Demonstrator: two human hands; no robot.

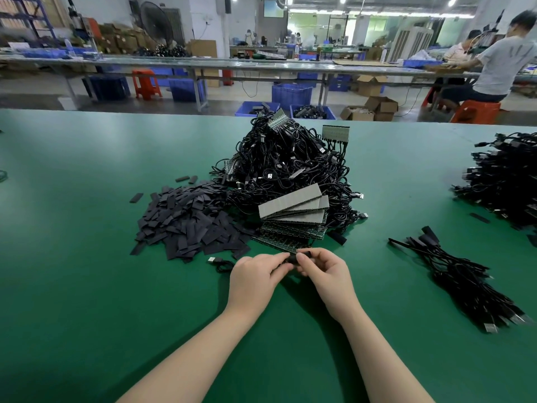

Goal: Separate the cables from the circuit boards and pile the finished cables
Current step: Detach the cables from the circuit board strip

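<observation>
Evidently mid-separation: the left hand (pixel 255 276) and right hand (pixel 324 271) both pinch one small black cable end (pixel 295 258) at the green circuit-board strip (pixel 286 242) on the green counter (pixel 87 286). Next, I judge, it must snap free and join the neat bundle of finished black cables (pixel 462 282) at right.

This is a factory assembly hall. A wide green worktable (pixel 87 257) fills the lower frame, heaped at centre with black cables (pixel 290 164). Across the upper frame run long workbenches (pixel 203 65), with blue plastic crates (pixel 292 96), cardboard boxes (pixel 380 104), and seated workers (pixel 494 68) at upper right.
</observation>
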